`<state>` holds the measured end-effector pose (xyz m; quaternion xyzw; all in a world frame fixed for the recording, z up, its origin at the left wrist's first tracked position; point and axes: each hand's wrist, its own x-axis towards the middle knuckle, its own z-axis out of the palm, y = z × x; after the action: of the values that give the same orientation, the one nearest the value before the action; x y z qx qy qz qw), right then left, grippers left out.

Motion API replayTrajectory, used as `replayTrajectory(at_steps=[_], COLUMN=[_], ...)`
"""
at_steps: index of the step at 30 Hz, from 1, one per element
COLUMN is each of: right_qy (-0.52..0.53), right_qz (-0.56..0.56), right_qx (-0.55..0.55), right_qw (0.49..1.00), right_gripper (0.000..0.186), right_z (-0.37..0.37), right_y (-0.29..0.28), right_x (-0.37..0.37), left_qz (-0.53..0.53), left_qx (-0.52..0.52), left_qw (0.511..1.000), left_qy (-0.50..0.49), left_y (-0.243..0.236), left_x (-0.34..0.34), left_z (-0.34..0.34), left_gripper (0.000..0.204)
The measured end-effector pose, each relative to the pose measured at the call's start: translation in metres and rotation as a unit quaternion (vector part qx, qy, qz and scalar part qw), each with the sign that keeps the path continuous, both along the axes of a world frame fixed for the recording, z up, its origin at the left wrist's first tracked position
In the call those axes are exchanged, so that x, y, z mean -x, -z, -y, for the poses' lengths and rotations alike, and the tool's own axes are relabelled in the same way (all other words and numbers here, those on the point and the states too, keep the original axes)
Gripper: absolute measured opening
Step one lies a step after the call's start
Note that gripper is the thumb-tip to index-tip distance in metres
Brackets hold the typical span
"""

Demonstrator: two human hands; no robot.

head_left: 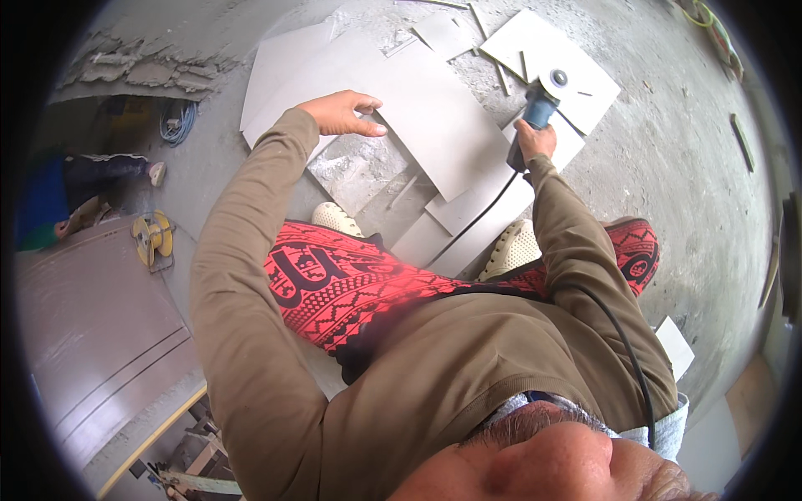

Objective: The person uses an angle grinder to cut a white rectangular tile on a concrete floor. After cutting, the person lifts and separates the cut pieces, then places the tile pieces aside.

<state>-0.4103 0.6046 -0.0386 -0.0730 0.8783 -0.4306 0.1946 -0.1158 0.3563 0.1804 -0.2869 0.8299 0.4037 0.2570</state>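
A large grey tile is being steadied by the open-fingered left hand, uncut, while a blue angle grinder at two o'clock is being gripped by the right hand.

A dusty grey concrete floor carries several pale grey tiles: a large tile lies flat in the middle, with smaller offcuts overlapping beneath its near edge and a square tile beyond it. Thin tile strips lie scattered nearby. At the left, a yellow cable reel and a coiled blue cable rest on the floor.
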Motion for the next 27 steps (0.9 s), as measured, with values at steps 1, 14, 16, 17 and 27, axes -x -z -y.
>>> replayTrajectory(at_steps=[1,14,16,17,27], right_qy=[0.000,-0.001,-0.007,-0.012,-0.017], right_qz=[0.019,-0.043,-0.032,-0.034,-0.051], right_qx=[-0.011,-0.127,-0.125,-0.121,-0.135], right_qw=[1.000,0.991,0.992,0.992,0.989], right_gripper=[0.056,0.069,0.070,0.069,0.068], right_z=[-0.004,-0.010,-0.009,-0.009,-0.012], right_y=[0.002,0.042,0.043,0.044,0.047], right_x=[0.001,0.010,0.010,0.009,0.007], left_qz=[0.014,0.076,0.081,0.083,0.087], left_qx=[0.010,0.039,0.043,0.045,0.057], left_qw=[1.000,0.996,0.996,0.996,0.995], left_qy=[0.003,0.003,0.007,0.005,-0.007], left_y=[-0.004,-0.009,-0.010,-0.010,-0.009], left_x=[0.000,-0.016,-0.019,-0.021,-0.021], left_z=[0.000,0.006,0.006,0.006,-0.001], left_gripper=[0.087,0.086,0.086,0.085,0.084])
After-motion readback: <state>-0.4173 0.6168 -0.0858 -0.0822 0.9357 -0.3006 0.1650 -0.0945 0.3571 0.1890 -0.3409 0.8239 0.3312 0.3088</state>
